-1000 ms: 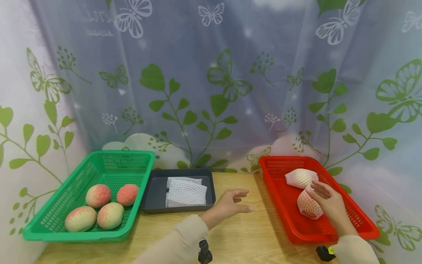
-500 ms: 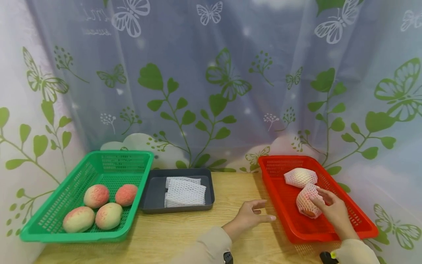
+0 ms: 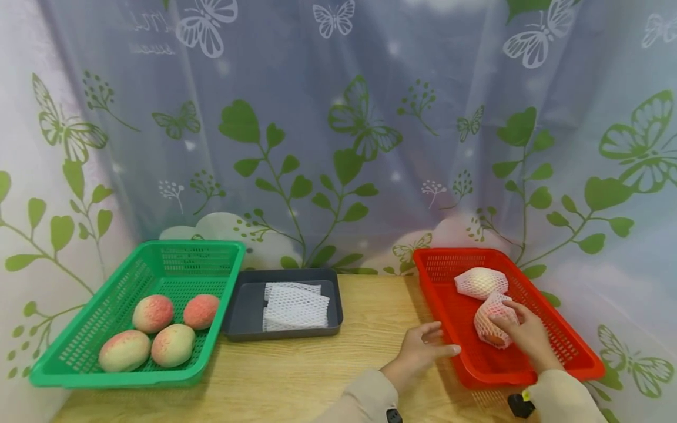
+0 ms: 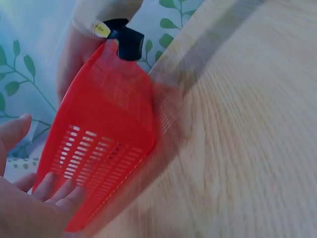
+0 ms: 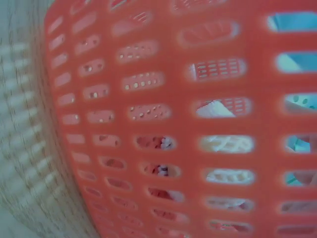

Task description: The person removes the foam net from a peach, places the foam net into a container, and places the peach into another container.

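My right hand (image 3: 526,339) reaches into the red basket (image 3: 459,367). Its thumb and fingers pinch the near right side of a peach in a white foam net (image 3: 486,323), which lies on the basket floor. Just behind it lies another fruit in a foam net (image 3: 478,283). Left of the basket, my left hand (image 3: 418,355) is held with fingers spread and nothing in it, its fingertips right at the basket's side wall. In the left wrist view those fingers (image 4: 64,191) overlap the slotted wall. That wall fills the right wrist view and hides my right hand there.
A green basket (image 3: 132,379) with several bare peaches (image 3: 153,313) stands at the left. Between the baskets, a dark grey tray (image 3: 245,311) holds white foam nets (image 3: 296,308). A printed curtain (image 3: 296,117) hangs behind the wooden table (image 3: 296,376).
My left hand has moved right, from near the tray to the red basket's side. My right fingers have closed in on the netted peach, and its net's loose end has tipped toward them.
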Tool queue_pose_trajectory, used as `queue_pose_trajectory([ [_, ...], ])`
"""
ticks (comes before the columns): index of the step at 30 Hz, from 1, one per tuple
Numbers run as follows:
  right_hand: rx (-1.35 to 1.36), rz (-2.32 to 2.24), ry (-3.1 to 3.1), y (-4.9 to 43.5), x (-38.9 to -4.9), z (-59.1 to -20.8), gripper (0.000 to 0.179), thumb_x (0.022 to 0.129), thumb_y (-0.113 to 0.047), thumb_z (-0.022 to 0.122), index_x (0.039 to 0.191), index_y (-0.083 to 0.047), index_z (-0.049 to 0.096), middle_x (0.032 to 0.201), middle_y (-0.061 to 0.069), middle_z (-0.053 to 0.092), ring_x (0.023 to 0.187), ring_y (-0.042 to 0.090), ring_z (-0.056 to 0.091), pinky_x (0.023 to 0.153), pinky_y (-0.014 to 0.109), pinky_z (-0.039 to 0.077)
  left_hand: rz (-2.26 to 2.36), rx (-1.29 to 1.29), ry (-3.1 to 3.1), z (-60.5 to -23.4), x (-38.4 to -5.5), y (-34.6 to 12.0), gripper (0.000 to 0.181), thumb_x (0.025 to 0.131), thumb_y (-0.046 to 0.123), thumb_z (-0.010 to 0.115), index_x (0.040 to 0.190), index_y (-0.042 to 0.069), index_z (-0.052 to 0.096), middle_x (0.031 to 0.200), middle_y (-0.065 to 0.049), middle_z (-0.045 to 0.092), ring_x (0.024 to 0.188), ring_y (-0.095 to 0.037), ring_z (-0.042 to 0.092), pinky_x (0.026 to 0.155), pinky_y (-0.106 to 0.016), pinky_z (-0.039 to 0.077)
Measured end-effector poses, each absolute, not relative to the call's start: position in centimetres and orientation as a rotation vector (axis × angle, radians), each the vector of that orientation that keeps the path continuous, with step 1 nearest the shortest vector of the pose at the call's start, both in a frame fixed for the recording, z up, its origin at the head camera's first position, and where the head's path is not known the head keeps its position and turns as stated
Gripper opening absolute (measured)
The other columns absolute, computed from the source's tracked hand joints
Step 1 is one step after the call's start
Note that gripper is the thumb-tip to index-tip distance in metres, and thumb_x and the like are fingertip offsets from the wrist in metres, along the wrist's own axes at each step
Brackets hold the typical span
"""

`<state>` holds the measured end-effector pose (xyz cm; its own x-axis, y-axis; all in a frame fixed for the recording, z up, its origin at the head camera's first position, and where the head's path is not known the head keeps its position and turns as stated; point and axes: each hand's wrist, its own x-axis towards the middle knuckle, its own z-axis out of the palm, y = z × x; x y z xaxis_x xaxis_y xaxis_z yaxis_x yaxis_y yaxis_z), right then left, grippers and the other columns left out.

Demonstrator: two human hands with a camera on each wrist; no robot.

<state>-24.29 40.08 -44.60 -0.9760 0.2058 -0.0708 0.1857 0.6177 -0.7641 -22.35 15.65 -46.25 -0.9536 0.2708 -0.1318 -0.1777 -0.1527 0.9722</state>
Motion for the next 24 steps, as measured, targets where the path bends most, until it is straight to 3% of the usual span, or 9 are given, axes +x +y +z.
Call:
queue_pose_trajectory([
  [8,-0.298,1.226,-2.916,40.2,-25.1,-44.9,0.074,0.092,-0.03,0.063,0.145,0.004,0.026,0.149,0.039,0.011,0.133,0.057,0.013,0.103,0.072,0.019,2.242,-0.026,1.793,-46.6,-21.8,16.8,0.043,0.073,-0.002,0.079,0.113,0.006,0.067,0.106,-0.005,0.069,0.098,-0.021,0.065,0.08,-0.032,0.055],
  [13,-0.2,1.064,-2.888,40.2,-25.3,-45.4,0.072,0.088,-0.018,0.068,0.141,0.011,0.029,0.138,0.042,0.023,0.126,0.056,0.021,0.101,0.07,0.026,2.246,-0.069,1.744,-46.6,-21.7,17.0,0.04,0.074,-0.004,0.078,0.112,0.003,0.066,0.102,-0.006,0.068,0.09,-0.018,0.066,0.077,-0.032,0.057],
  [17,-0.19,0.981,-2.902,40.3,-25.4,-45.6,0.071,0.087,-0.016,0.068,0.139,0.015,0.03,0.133,0.042,0.026,0.123,0.056,0.023,0.1,0.07,0.028,2.253,-0.08,1.726,-46.6,-21.6,17.2,0.04,0.074,-0.005,0.077,0.112,0.001,0.065,0.097,-0.006,0.067,0.085,-0.017,0.065,0.074,-0.031,0.057],
  [24,-0.212,1.058,-2.934,40.3,-25.4,-45.6,0.067,0.088,-0.021,0.069,0.137,0.006,0.033,0.141,0.04,0.025,0.126,0.056,0.025,0.1,0.073,0.025,2.299,-0.077,1.7,-46.6,-21.5,17.5,0.039,0.073,-0.009,0.075,0.109,-0.002,0.064,0.087,-0.006,0.064,0.074,-0.013,0.062,0.069,-0.029,0.057],
])
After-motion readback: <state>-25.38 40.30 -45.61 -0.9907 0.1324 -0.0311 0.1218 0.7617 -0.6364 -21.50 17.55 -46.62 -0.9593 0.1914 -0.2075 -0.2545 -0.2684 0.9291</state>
